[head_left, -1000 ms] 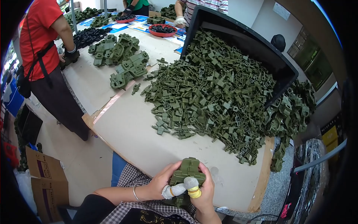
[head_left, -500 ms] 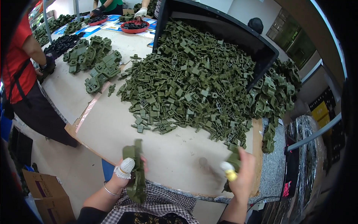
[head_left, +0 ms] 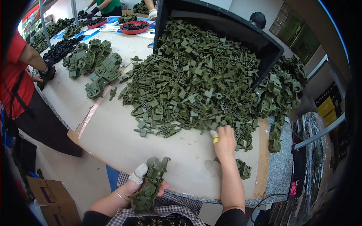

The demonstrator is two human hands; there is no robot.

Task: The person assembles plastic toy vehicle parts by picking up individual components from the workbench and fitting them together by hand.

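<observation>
My left hand (head_left: 136,180), its thumb wrapped in white, is closed around an olive-green plastic toy vehicle body (head_left: 150,184) above the table's near edge. My right hand (head_left: 225,141), with a yellow band on a wrapped finger, reaches to the front edge of a big heap of small green plastic parts (head_left: 188,83). Its fingers are bent together against the heap, and whatever they pinch is hidden. Beside the right forearm, another green vehicle body (head_left: 243,169) lies on the table, partly covered by the arm.
A black bin (head_left: 222,17) lies tipped behind the heap. Green vehicle bodies (head_left: 94,60) are stacked at left, with more (head_left: 281,88) at right. A person in red (head_left: 17,75) stands at the left table edge. Far back, other people work near red trays (head_left: 134,31).
My right hand has left a green piece on the table and moved forward to the heap. My left hand has shifted right and tilted the vehicle body, showing its broad side.
</observation>
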